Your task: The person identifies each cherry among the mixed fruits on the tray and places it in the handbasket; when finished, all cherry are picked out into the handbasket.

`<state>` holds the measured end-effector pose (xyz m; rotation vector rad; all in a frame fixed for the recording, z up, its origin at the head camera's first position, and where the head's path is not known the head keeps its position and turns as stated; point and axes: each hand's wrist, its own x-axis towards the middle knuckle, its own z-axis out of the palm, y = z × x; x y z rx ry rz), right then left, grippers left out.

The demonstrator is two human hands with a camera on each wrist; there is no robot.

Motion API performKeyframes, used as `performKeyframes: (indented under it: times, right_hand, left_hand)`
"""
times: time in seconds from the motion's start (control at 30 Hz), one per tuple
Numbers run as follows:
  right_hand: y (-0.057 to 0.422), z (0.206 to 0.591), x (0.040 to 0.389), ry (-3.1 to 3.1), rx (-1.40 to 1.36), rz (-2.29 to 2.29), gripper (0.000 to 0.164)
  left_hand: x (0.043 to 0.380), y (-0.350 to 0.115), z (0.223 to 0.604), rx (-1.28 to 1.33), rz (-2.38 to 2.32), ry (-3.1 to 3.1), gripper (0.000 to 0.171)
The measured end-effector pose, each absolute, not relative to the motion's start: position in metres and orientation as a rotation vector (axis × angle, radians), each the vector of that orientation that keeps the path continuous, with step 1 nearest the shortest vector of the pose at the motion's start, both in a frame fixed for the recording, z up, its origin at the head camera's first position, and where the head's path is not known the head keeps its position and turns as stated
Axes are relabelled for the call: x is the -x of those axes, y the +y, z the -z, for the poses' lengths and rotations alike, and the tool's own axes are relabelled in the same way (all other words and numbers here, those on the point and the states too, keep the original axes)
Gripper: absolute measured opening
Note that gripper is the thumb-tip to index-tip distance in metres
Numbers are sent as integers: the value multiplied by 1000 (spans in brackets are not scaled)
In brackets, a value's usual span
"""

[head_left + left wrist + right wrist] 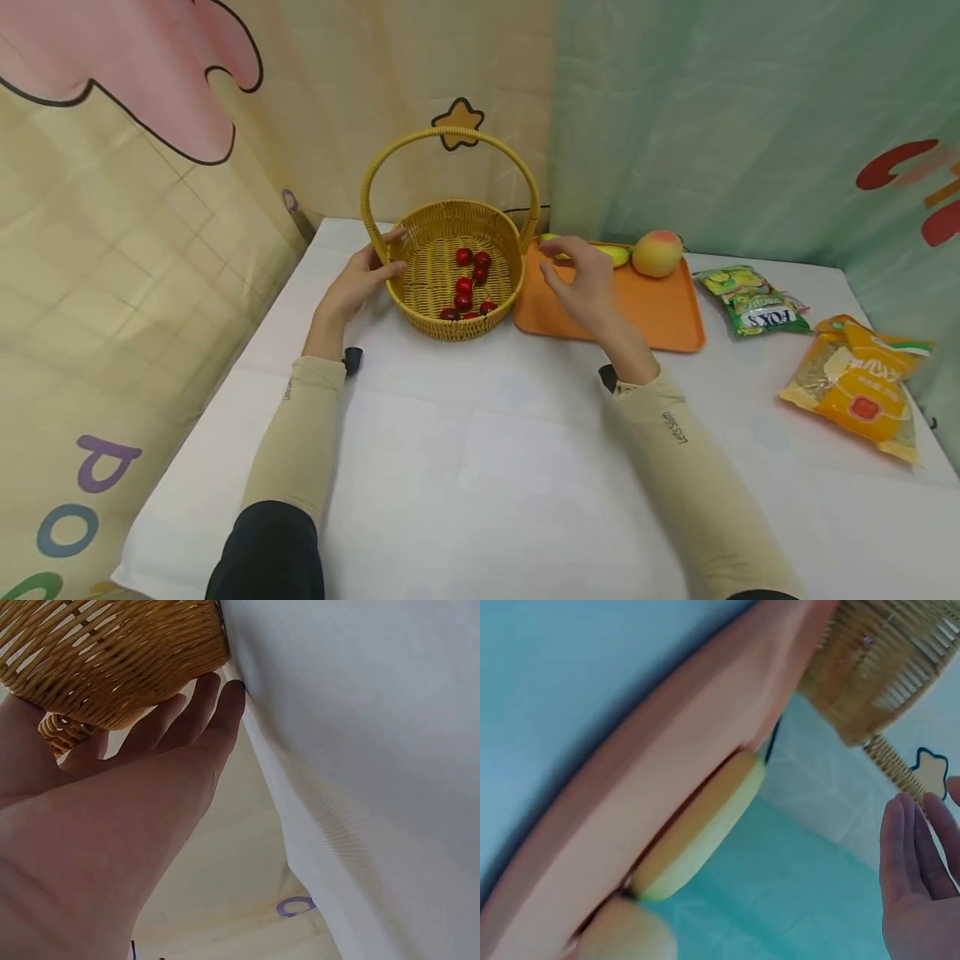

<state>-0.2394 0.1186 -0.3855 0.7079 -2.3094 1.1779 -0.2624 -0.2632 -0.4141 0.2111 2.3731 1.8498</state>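
Observation:
A yellow wicker basket (pixel 450 329) with a tall arched handle stands at the back of the table, several red cherries (pixel 463 300) inside it. My left hand (pixel 352 283) holds its left rim near the handle's foot, thumb over the edge. Seen from the left wrist, the fingers of that hand (pixel 127 795) lie along the outside of the woven wall (pixel 127 660). Just right of the basket, my right hand (pixel 585 283) hovers over an orange tray (pixel 645 312), fingers apart from the thumb and holding nothing. The right wrist view shows this hand (pixel 922 885) close to the basket's handle (pixel 892 765).
On the tray's far side lie a banana (pixel 617 252), partly hidden by my right hand, and a peach (pixel 657 254). Green snack packets (pixel 757 304) and an orange-yellow bag (pixel 862 383) rest farther right. Curtains hang behind the white table (pixel 480 467) and along its left.

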Motion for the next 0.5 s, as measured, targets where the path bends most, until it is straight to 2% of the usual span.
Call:
performKeyframes:
  times: [0.27, 0.5]
  right_hand:
    - [195, 392, 209, -2510, -593, -905, 32]
    - [255, 392, 179, -2757, -462, -752, 63]
  left_hand:
    - [256, -267, 410, -174, -1841, 2372, 66]
    - [229, -282, 403, -145, -1670, 2555, 83]
